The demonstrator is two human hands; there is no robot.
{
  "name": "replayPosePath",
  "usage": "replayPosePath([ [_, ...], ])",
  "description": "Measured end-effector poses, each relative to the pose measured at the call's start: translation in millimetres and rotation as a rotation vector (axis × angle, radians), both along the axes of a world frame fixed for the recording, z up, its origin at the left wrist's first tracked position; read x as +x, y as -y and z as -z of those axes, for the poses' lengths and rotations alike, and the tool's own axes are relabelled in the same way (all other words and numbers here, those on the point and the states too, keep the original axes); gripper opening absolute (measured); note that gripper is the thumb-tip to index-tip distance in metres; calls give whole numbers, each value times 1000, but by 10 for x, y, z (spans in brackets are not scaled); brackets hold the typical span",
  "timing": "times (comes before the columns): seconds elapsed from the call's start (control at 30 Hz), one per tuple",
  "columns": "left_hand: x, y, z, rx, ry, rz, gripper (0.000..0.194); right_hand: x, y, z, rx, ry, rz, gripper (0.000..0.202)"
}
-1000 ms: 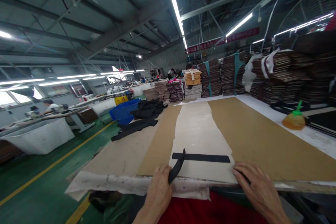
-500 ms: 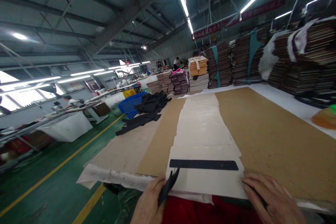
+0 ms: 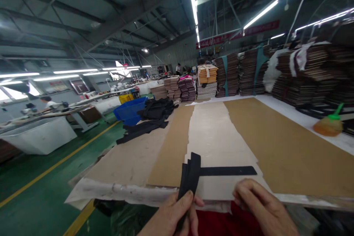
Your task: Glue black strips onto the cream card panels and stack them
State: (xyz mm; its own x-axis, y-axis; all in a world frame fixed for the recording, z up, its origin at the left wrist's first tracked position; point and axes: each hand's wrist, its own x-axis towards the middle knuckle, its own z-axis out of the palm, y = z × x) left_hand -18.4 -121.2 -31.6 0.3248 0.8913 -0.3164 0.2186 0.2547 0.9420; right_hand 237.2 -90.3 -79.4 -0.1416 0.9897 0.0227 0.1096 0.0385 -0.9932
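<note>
Head view: pinches fanned black strips (image 3: 191, 173) in left hand (image 3: 178, 212); curls right hand (image 3: 260, 201), cannot tell if pinching. Shows one flat strip (image 3: 229, 170) laid across cream sheets (image 3: 211, 132), with held ones not set down.

The left hand (image 3: 181, 210), a second ago at the left edge of a pale sheet (image 3: 215, 129), now grips a fan of black strips (image 3: 190, 173) raised into fuller view, masking the left end of a flat black strip (image 3: 229, 171). The right hand (image 3: 254, 199), earlier flat at the sheet's right edge, has shifted left, fingers curled.
</note>
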Motion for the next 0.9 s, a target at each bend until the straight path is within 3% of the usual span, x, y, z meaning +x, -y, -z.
replayPosePath([
  [0.1,-8,55,139,42,-26,129,59,-449,7,-228,-109,-218,-56,49],
  [0.2,22,108,222,15,-50,127,64,-652,28,-335,-156,-284,-131,60],
  [0.3,82,142,270,-4,-81,68,68,-661,67,-351,-89,-208,-123,56],
  [0.4,131,162,320,19,-98,36,65,-595,90,-293,76,-85,-16,49],
  [0.57,145,175,477,10,33,32,64,-524,138,-163,179,25,57,46],
  [0.7,130,167,559,-20,105,66,65,-561,187,-161,49,-206,115,43],
  [0.9,141,180,560,-69,164,59,64,-656,195,-253,-145,-561,29,36],
])
